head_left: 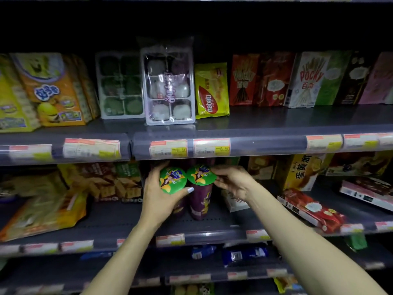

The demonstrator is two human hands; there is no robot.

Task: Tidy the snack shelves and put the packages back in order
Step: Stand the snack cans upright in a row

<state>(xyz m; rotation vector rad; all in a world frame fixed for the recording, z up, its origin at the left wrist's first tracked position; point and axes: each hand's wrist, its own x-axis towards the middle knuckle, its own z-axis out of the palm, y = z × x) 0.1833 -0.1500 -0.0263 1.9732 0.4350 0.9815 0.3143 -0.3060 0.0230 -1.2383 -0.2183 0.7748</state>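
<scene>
On the far left of the middle shelf (106, 222) we leave the slumped orange bags (42, 211) alone for now, though they lean forward and will want squaring later. Our left hand (161, 196) is curled round the left cup (172, 180), thumb under the edge of its green lid and fingers wrapped behind, and the cup looks tilted with the lid facing us. Touching it on the right stands the right cup (201, 175), purple-walled and closer to upright, and our right hand (231, 182) pinches the edge of its lid with bent fingers.

We judge the step in hand is to line these two cups up side by side. To do it well we should grip the walls, not the lids, since a lid may lift off. We should bring the left one upright, settle both bases flat on the shelf, and turn the printed fronts outward. We should keep them clear of the white box (235, 203) just beside the right cup, and of the red box (312, 209) lying flat farther right
</scene>
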